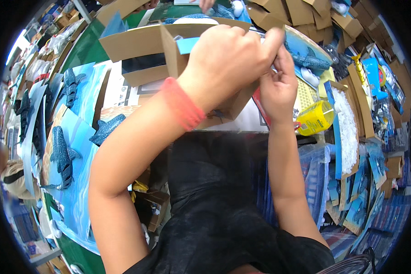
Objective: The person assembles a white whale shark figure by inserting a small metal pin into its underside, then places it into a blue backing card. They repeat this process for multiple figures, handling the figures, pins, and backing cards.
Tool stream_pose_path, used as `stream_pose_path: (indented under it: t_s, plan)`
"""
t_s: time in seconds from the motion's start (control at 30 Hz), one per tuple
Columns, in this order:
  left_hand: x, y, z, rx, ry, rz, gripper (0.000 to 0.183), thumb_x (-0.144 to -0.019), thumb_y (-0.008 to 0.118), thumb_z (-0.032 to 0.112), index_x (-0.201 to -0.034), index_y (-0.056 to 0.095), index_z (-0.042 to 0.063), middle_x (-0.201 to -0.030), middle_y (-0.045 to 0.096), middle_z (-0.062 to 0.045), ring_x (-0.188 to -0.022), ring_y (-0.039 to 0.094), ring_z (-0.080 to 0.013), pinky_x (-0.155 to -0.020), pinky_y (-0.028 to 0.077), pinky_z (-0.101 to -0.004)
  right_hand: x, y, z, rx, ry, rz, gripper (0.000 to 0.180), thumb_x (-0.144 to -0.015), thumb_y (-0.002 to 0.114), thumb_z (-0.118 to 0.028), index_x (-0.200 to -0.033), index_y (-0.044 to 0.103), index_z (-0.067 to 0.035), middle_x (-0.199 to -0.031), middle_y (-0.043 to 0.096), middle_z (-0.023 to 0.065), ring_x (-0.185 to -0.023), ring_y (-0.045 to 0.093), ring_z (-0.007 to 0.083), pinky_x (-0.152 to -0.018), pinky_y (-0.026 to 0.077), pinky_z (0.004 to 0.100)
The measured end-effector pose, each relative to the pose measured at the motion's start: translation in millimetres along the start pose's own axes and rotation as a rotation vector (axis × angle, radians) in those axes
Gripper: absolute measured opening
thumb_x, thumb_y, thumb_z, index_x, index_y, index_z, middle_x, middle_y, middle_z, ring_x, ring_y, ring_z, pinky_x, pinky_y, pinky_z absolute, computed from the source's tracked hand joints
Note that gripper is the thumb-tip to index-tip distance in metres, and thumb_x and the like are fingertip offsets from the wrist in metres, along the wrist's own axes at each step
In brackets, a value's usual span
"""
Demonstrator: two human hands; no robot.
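In front of my chest, my left hand [229, 58], a red band around its wrist, is curled with its knuckles up. Its fingertips meet those of my right hand [279, 87], whose fingers are bent too. Whether something small is pinched between them is hidden. Behind and below my left hand stands an open cardboard box [137, 73], flaps raised. A red object [260, 108] shows partly beside my right palm. Close to my right wrist lies a yellow labelled bottle [315, 118]. A spotted whale shark toy [109, 128] sits left of my left forearm.
Whale shark toys [61, 154] lie on blue printed cards [80, 133] at left. A blue-edged cardboard tray [337, 137] holds small white pieces [345, 137] at right. Cardboard boxes [304, 13] are piled at the back right. Across the table another person's hand [205, 4] shows.
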State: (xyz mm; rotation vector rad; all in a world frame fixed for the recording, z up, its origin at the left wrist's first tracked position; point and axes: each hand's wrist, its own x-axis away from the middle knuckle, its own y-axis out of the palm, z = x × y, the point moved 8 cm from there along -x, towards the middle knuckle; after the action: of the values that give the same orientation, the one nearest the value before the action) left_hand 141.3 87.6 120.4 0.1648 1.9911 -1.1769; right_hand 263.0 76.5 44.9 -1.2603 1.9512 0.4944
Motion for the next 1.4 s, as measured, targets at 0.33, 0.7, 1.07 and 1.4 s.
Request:
stream_pose_path:
  t_s: [0.33,0.7,1.07,1.4]
  plan:
    - [195,-7,-82,0.665,-0.668,0.067,0.155,-0.052,0.093,0.061,-0.162,-0.001,0.004,-0.165,0.020,-0.022,-0.151,0.026,-0.0361,-0.123,0.021,-0.0463,0,-13,-39,0.304,-0.456,0.263,0.025,-0.081,0.068,0.014,-0.101,0.073,0.000,-0.103,0.074,0.0162,-0.095,0.073,0.0274,-0.084,0.058,0.0338]
    - [212,-73,-75,0.910,-1.082,0.008,0.051,-0.059,0.100,0.019,-0.088,0.063,0.002,-0.081,0.069,-0.009,-0.072,0.063,-0.0173,-0.068,0.048,-0.0315,4,5,-8,-0.059,0.030,-0.041,0.038,-0.094,0.059,0.004,-0.130,0.064,-0.005,-0.129,0.067,0.0161,-0.121,0.064,0.0295,-0.102,0.050,0.0374]
    - [144,30,1,0.139,-0.183,-0.510,0.026,-0.071,0.079,0.018,-0.075,0.054,0.010,-0.074,0.055,-0.007,-0.073,0.057,-0.0284,-0.066,0.043,-0.0407,-10,-153,187,1.140,1.174,-0.527,0.048,-0.100,0.056,-0.045,-0.123,0.071,-0.005,-0.130,0.064,0.0220,-0.123,0.061,0.0368,-0.104,0.048,0.0431]
    - [162,57,5,0.219,-0.155,-0.381,0.022,-0.076,0.077,0.021,-0.087,0.062,0.010,-0.084,0.060,-0.007,-0.094,0.061,-0.0277,-0.098,0.047,-0.0485,38,-172,321,1.235,1.299,-0.704,0.095,-0.081,0.064,-0.065,-0.146,0.046,0.002,-0.142,0.057,0.0246,-0.128,0.060,0.0317,-0.108,0.046,0.0403]
